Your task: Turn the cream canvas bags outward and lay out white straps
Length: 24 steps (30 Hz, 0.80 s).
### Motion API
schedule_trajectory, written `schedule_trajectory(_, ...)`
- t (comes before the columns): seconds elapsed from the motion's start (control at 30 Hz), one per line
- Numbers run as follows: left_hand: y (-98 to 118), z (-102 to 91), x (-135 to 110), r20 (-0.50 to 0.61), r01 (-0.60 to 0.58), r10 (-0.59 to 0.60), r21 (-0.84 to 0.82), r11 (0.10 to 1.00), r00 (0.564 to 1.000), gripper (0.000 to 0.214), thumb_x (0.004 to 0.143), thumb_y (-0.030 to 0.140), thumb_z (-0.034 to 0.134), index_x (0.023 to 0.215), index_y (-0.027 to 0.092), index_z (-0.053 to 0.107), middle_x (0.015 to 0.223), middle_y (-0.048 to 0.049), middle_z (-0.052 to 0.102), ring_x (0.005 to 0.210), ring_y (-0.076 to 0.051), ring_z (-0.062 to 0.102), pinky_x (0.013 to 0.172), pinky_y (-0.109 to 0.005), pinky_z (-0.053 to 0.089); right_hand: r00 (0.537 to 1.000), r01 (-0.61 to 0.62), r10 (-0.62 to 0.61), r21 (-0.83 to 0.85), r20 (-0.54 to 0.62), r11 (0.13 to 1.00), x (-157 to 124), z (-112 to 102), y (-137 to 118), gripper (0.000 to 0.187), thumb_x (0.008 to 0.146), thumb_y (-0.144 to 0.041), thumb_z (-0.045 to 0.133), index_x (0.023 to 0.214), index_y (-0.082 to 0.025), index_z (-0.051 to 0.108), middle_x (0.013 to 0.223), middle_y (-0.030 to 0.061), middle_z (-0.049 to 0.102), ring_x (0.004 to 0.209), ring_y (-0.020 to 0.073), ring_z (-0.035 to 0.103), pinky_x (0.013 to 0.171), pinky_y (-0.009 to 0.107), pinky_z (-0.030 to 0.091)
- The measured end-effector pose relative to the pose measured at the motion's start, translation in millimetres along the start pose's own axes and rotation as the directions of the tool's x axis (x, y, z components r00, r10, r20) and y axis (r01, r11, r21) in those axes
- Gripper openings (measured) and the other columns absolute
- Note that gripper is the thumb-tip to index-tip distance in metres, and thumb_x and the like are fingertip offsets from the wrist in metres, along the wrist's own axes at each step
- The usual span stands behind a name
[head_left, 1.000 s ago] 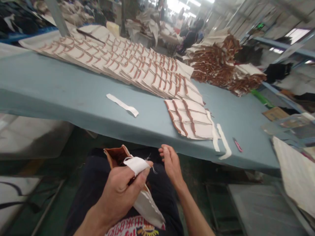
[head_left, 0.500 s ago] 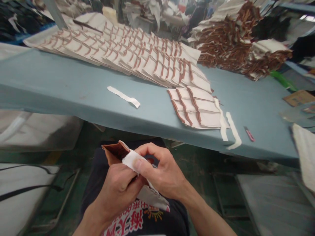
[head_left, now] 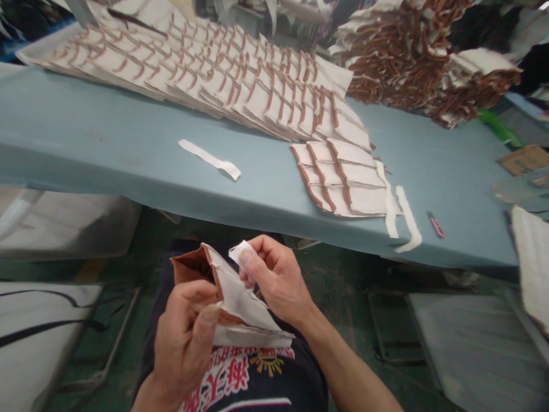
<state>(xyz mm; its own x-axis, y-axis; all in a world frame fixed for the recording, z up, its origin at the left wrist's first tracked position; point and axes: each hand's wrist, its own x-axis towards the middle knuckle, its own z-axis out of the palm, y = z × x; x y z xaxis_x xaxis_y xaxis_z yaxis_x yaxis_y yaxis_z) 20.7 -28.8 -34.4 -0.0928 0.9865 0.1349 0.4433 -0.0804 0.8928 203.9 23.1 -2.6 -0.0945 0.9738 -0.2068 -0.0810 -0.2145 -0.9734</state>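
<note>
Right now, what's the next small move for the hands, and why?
I'd probably lay the short white fabric strip along the edge of the cream-and-brown folded fabric piece: the right hand pinches the strip just beside it, while the left hand grips the piece by its brown edge.

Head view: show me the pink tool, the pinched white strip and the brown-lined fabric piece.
Pink tool (head_left: 437,227), head view, on its pink body.
Pinched white strip (head_left: 237,251), head view, on its exposed end.
Brown-lined fabric piece (head_left: 234,290), head view, on its pale outer panel.
</note>
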Motion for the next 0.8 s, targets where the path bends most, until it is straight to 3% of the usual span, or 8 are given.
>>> schedule_trajectory(0.07, -11.1, -4.7, -6.5, -0.076, 0.117, -0.115, 0.027, 0.993, 0.99, 0.05, 0.112, 0.068, 0.049, 0.089, 0.026, 0.064, 0.071, 0.0024, 0.066, 0.056, -0.018, 0.058, 0.051, -0.028, 0.046, 0.999, -0.032, 0.032, -0.039, 0.005, 0.999, 1.7, -1.6, 26.5, 0.033, 0.098, -0.054, 0.072, 0.093, -0.022, 0.068, 0.068, -0.0045, 0.065, 0.057, 0.0107, 0.051, 0.057, 0.023, 0.042)
schedule_trajectory(0.2, -34.2, -12.7, -9.0, -0.06, 0.18, -0.176, 0.077, 0.981, 0.983, 0.06, 0.116, 0.063, 0.034, 0.069, 0.028, 0.045, 0.062, 0.0026, 0.05, 0.057, -0.019, 0.052, 0.053, -0.029, 0.045, 0.99, -0.14, 0.139, -0.073, -0.015, 0.987, -8.2, 11.1, 91.8, 0.039, 0.094, -0.059, 0.073, 0.086, -0.022, 0.065, 0.061, -0.0061, 0.057, 0.055, 0.0108, 0.045, 0.055, 0.024, 0.036)
schedule_trajectory(0.37, -52.6, -28.6, -29.6, 0.029, 0.253, -0.259, 0.143, 0.957, 0.965, 0.067, 0.117, 0.059, 0.026, 0.064, 0.027, 0.053, 0.055, 0.0007, 0.055, 0.051, -0.019, 0.051, 0.048, -0.029, 0.042, 0.974, -0.228, 0.228, -0.042, -0.006, 0.973, -24.7, 26.3, 136.1, 0.044, 0.093, -0.066, 0.072, 0.083, -0.024, 0.061, 0.057, -0.0084, 0.046, 0.052, 0.0109, 0.034, 0.05, 0.025, 0.027)
schedule_trajectory(0.43, -51.8, -35.8, -41.2, 0.067, 0.269, -0.281, 0.146, 0.952, 0.957, 0.064, 0.114, 0.058, 0.032, 0.067, 0.026, 0.062, 0.057, 0.0004, 0.059, 0.052, -0.019, 0.054, 0.049, -0.028, 0.044, 0.971, -0.24, 0.241, -0.043, 0.003, 0.97, -25.5, 26.0, 140.4, 0.044, 0.092, -0.065, 0.074, 0.083, -0.024, 0.061, 0.057, -0.0087, 0.045, 0.053, 0.0108, 0.033, 0.05, 0.025, 0.026)
schedule_trajectory(0.5, -47.5, -42.1, -48.3, 0.101, 0.281, -0.297, 0.144, 0.949, 0.95, 0.052, 0.108, 0.058, 0.049, 0.074, 0.024, 0.069, 0.061, 0.001, 0.065, 0.056, -0.02, 0.06, 0.054, -0.027, 0.049, 0.969, -0.243, 0.245, -0.052, 0.021, 0.969, -24.4, 24.8, 141.7, 0.043, 0.09, -0.064, 0.076, 0.083, -0.023, 0.063, 0.058, -0.0085, 0.047, 0.054, 0.0109, 0.035, 0.051, 0.025, 0.026)
schedule_trajectory(0.57, -41.7, -46.8, -48.3, 0.133, 0.29, -0.308, 0.141, 0.947, 0.942, 0.042, 0.101, 0.057, 0.062, 0.08, 0.023, 0.074, 0.067, 0.0005, 0.073, 0.06, -0.02, 0.065, 0.057, -0.027, 0.052, 0.969, -0.241, 0.243, -0.062, 0.031, 0.969, -23.1, 23.5, 140.5, 0.042, 0.09, -0.063, 0.076, 0.084, -0.023, 0.064, 0.059, -0.0083, 0.047, 0.055, 0.011, 0.036, 0.052, 0.025, 0.028)
schedule_trajectory(0.63, -35.6, -49.9, -41.4, 0.167, 0.294, -0.313, 0.133, 0.947, 0.935, 0.04, 0.099, 0.057, 0.064, 0.081, 0.023, 0.077, 0.071, -0.001, 0.078, 0.061, -0.022, 0.069, 0.057, -0.027, 0.054, 0.972, -0.23, 0.232, -0.073, 0.02, 0.97, -22.5, 21.7, 134.1, 0.041, 0.091, -0.062, 0.074, 0.084, -0.022, 0.065, 0.06, -0.0078, 0.048, 0.056, 0.0113, 0.037, 0.054, 0.026, 0.029)
schedule_trajectory(0.8, -19.4, -48.0, -7.9, 0.28, 0.223, -0.242, 0.096, 0.97, 0.929, 0.041, 0.101, 0.055, 0.061, 0.084, 0.023, 0.08, 0.076, -0.0038, 0.082, 0.066, -0.024, 0.074, 0.061, -0.028, 0.058, 0.986, -0.166, 0.167, -0.084, 0.003, 0.983, -26.6, 11.6, 79.3, 0.04, 0.094, -0.06, 0.074, 0.085, -0.021, 0.072, 0.069, -0.0035, 0.057, 0.063, 0.0126, 0.044, 0.059, 0.026, 0.036)
